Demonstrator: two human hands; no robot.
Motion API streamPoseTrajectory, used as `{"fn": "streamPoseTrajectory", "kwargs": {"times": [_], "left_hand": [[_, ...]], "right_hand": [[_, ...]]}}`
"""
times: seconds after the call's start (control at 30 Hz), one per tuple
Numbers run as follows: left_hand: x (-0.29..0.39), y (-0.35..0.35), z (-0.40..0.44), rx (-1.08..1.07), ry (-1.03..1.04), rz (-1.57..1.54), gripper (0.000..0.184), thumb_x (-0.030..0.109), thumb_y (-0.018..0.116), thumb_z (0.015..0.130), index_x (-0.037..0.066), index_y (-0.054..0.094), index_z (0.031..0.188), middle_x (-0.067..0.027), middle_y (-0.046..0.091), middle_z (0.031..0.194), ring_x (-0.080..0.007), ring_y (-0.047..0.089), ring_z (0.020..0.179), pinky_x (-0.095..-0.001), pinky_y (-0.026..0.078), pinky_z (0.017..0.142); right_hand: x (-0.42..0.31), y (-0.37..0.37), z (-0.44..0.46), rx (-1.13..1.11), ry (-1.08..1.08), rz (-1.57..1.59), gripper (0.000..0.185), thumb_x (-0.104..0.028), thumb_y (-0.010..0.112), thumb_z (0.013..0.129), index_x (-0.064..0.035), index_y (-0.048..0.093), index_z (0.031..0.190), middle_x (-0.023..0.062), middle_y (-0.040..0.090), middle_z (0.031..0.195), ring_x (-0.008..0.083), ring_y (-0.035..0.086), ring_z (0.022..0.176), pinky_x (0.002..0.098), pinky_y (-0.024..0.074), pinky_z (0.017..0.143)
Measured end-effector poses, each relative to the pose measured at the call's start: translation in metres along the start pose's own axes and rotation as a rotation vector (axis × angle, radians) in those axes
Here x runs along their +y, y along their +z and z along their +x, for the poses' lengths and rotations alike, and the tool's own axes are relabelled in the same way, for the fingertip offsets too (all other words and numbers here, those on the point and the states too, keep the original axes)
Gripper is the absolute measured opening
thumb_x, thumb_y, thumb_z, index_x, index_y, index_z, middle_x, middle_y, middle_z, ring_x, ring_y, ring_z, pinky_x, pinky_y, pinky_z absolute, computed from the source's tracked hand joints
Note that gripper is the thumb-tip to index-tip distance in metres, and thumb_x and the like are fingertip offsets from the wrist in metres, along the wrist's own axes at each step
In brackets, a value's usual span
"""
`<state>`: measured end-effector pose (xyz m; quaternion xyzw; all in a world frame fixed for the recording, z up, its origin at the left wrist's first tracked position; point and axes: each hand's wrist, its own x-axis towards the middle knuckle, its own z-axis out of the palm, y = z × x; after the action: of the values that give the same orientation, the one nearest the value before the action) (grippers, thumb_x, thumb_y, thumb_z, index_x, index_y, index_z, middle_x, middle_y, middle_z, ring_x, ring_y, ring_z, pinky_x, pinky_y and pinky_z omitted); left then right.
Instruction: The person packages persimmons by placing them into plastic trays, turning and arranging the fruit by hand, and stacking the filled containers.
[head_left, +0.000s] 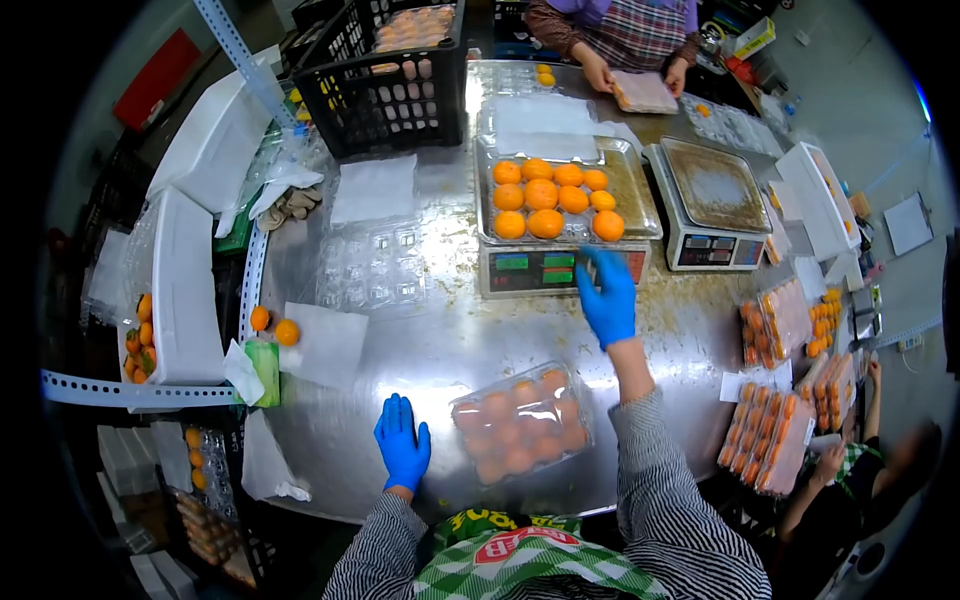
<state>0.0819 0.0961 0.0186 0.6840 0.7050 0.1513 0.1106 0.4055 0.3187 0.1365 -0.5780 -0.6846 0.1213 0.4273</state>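
My left hand, in a blue glove, lies flat with its fingers stretched out on the metal table, left of a closed transparent clamshell packed with orange fruit. Over the front of a digital scale reaches my right hand, also gloved in blue; its fingers are apart and nothing shows in them. Just beyond it, an opened plastic clamshell sits on the scale with several rows of orange fruit. Its front row has a gap left of the rightmost fruit. White liner sheets lie over its back part.
A second scale stands to the right. Stacked fruit packs line the right edge. At left are an unfilled plastic tray, paper sheets and two loose fruits. A black crate stands behind. Co-workers stand opposite and at right.
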Motion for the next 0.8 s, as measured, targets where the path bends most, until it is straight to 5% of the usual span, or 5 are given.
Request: {"fn": "streamPoseTrajectory", "kwargs": {"times": [0.07, 0.17, 0.27, 0.4, 0.8], "left_hand": [[0.001, -0.002, 0.000, 0.000, -0.007, -0.003, 0.056, 0.024, 0.054, 0.085, -0.001, 0.040, 0.132, -0.0196, 0.034, 0.141, -0.0328, 0.031, 0.131, -0.0432, 0.024, 0.104], [-0.005, 0.001, 0.002, -0.007, -0.021, -0.005, 0.057, 0.025, 0.055, 0.084, -0.001, 0.040, 0.133, -0.0197, 0.034, 0.141, -0.0327, 0.031, 0.131, -0.0426, 0.025, 0.103], [-0.008, 0.000, 0.001, 0.002, -0.039, -0.009, 0.056, 0.025, 0.056, 0.084, 0.001, 0.041, 0.133, -0.0179, 0.037, 0.140, -0.0310, 0.033, 0.131, -0.0409, 0.027, 0.103], [-0.010, -0.001, 0.002, 0.009, -0.061, -0.028, 0.055, 0.026, 0.056, 0.085, 0.004, 0.042, 0.133, -0.0140, 0.038, 0.140, -0.0271, 0.034, 0.131, -0.0385, 0.027, 0.103], [-0.011, -0.003, 0.001, 0.043, -0.038, -0.049, 0.053, 0.027, 0.055, 0.086, 0.004, 0.042, 0.133, -0.0139, 0.038, 0.140, -0.0277, 0.035, 0.131, -0.0388, 0.028, 0.103]], "right_hand": [[0.008, 0.017, 0.050, 0.111, -0.225, -0.181, 0.030, -0.020, 0.063, 0.080, -0.0063, 0.060, 0.106, 0.0155, 0.060, 0.093, 0.0314, 0.058, 0.084, 0.0409, 0.0457, 0.072], [0.020, 0.046, 0.109, -0.035, -0.171, -0.560, 0.045, -0.048, 0.061, 0.076, -0.0076, 0.064, 0.095, 0.0176, 0.061, 0.094, 0.0356, 0.058, 0.086, 0.0464, 0.0453, 0.071], [0.006, 0.063, 0.136, -0.294, -0.066, -0.716, 0.056, -0.057, 0.060, 0.073, -0.0037, 0.066, 0.087, 0.0220, 0.061, 0.099, 0.0357, 0.059, 0.091, 0.0477, 0.0470, 0.075], [-0.002, 0.071, 0.141, -0.347, 0.010, -0.736, 0.064, -0.058, 0.062, 0.070, -0.0027, 0.064, 0.101, 0.0189, 0.061, 0.105, 0.0358, 0.059, 0.096, 0.0445, 0.0459, 0.084], [-0.012, 0.074, 0.151, -0.397, 0.103, -0.797, 0.060, -0.053, 0.069, 0.066, -0.0043, 0.065, 0.100, 0.0174, 0.065, 0.100, 0.0331, 0.063, 0.093, 0.0421, 0.0483, 0.080]]}}
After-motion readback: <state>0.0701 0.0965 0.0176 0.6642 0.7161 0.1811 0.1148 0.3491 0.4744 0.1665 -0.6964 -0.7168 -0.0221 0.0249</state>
